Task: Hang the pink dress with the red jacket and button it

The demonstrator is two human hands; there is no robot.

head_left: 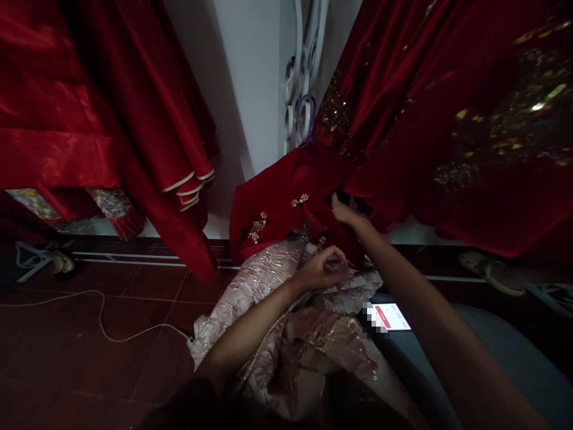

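A dark red velvety garment (273, 191) with small beaded ornaments hangs and drapes in front of me. At its right side, my right hand (342, 210) is closed on the edge of the cloth, with the fingertips partly hidden by folds. Lower down, my left hand (323, 267) has its fingers curled in just below the garment's beaded front. Whatever it holds, if anything, is too dark to make out. Under both arms, a shiny pale pink and gold patterned fabric (264, 269) lies bunched over my lap.
Red garments (147, 89) hang at left, and a gold-sequined red dress (447, 119) at right. A white scrolled metal frame (304, 77) stands by the wall. A lit phone (390, 316) lies beside my right forearm. A white cable (102, 316) crosses the tiled floor.
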